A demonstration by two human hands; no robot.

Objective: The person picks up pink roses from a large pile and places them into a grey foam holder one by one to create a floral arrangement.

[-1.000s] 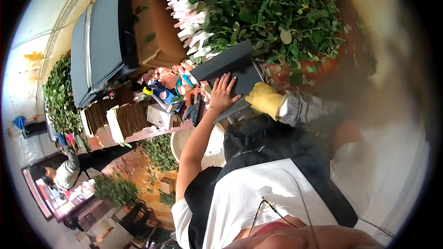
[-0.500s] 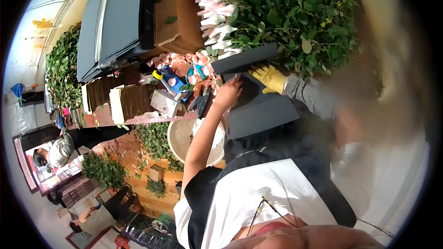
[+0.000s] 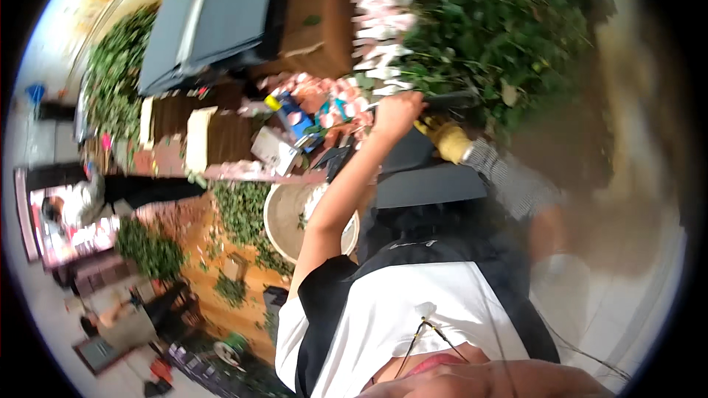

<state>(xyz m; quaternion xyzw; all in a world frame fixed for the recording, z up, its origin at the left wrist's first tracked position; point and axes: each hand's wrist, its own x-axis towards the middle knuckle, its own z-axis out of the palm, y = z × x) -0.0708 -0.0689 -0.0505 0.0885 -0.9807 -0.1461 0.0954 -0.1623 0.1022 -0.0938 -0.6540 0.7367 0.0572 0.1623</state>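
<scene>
Wears a white shirt with a black apron. Has a dark grey card sheet just beyond, over the apron, creased into panels: the near panel lying flat, the far one raised nearly edge-on. Curls the fingers of the bare left hand at the left end of that raised panel; cannot tell, through the blur, pinching from plain resting in this grip. Bends the right hand, in a yellow glove below a checked sleeve, against the right side of the sheet; cannot tell spread from pinching there either.

To the near left, beside the tabletop, a pale round tub with something white inside. On the tabletop, left of the left hand, a black tool, a small white box, a blue thing with a yellow end, and loose pink petals. Farther left, brown card stacks with pale end sheets. On the far side, leafy green stems to the right, a row of pink and white sleeves alongside, then a cardboard box and large grey sheets. At the far left, leaf clumps near an orange floor, and a person in a pale top.
</scene>
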